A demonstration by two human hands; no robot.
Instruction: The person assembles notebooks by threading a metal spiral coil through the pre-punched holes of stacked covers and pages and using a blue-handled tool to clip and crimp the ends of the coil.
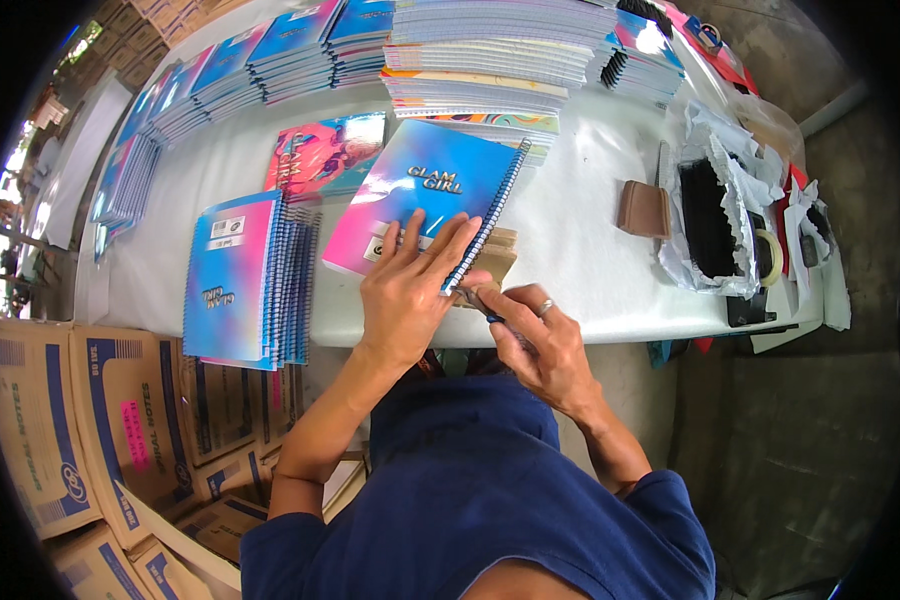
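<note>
A spiral-bound notebook (410, 200) with a blue and pink cover lies tilted on the table, its wire coil along the right side. My left hand (410, 285) rests flat on the lower cover, fingers stretched out and spread. At the coil's lower end, my right hand (540, 345) is closed on small pliers (492, 317) with a dark handle; their jaws are partly hidden by the fingers. Under the coil edge sits a brown block (500, 257). Left of my hands is a stack of similar notebooks (232, 275). A pink patterned notebook (320, 155) lies behind.
Tall notebook stacks (485, 60) line the back of the white table (610, 200). At right are a brown wallet-like item (644, 209), a torn paper-wrapped box (710, 215) with dark contents, and a tape roll (768, 257). Cardboard cartons (130, 430) stand at lower left.
</note>
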